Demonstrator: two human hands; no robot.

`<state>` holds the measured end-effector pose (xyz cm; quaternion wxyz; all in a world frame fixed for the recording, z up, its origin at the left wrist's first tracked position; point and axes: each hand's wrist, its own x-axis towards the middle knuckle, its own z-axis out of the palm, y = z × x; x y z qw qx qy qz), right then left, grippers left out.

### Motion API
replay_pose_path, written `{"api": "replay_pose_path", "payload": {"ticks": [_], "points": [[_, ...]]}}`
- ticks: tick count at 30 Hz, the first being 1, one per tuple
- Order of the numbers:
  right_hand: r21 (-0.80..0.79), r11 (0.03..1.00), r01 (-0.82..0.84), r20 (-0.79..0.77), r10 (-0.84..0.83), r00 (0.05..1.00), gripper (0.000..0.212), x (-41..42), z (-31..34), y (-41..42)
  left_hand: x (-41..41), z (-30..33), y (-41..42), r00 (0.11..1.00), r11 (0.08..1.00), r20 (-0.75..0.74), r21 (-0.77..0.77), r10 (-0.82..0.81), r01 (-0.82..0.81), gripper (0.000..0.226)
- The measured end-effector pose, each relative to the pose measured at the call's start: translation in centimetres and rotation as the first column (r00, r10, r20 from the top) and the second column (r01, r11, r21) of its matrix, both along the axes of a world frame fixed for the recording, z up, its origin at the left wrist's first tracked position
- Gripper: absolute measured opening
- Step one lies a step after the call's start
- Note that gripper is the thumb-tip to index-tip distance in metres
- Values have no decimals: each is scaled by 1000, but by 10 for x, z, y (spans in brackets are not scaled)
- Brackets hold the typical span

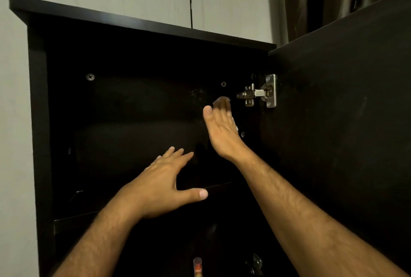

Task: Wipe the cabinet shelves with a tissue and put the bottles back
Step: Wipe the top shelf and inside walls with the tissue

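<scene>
Here the left hand lies flat with fingers spread over the shelf of the dark cabinet; the right hand reaches higher inside, fingers extended, near the hinge; a bottle stands below the shelf; the tissue isn't discernible.

The right hand has blurred fingertips, and the bottle below is cut off by the bottom edge.

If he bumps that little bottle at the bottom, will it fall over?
Probably, quite easily. The bottle looks thin and tall, standing upright, so a nudge could tip it. Its clear round cap suggests it would then roll. It is likely light, though most of it is cut off from view.
</scene>
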<state>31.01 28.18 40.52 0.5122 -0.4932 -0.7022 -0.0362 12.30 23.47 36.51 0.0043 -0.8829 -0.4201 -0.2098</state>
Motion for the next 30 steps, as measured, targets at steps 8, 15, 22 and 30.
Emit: {"api": "replay_pose_path", "payload": {"ticks": [8, 15, 22, 30], "points": [[123, 992, -30, 224, 1, 975, 105, -8, 15, 9, -2, 2, 0, 1000, 999, -27, -37, -4, 3, 102], [72, 995, 68, 180, -80, 980, 90, 5, -15, 7, 1, 2, -4, 999, 999, -45, -32, 24, -25, 106], [159, 983, 89, 192, -119, 974, 89, -11, 20, 20, 0, 0, -3, 999, 1000, -34, -7, 29, -30, 106], [42, 987, 158, 227, -163, 960, 83, 8, -26, 1, -6, 2, -8, 996, 959, 73, 280, -57, 35, 84]]}}
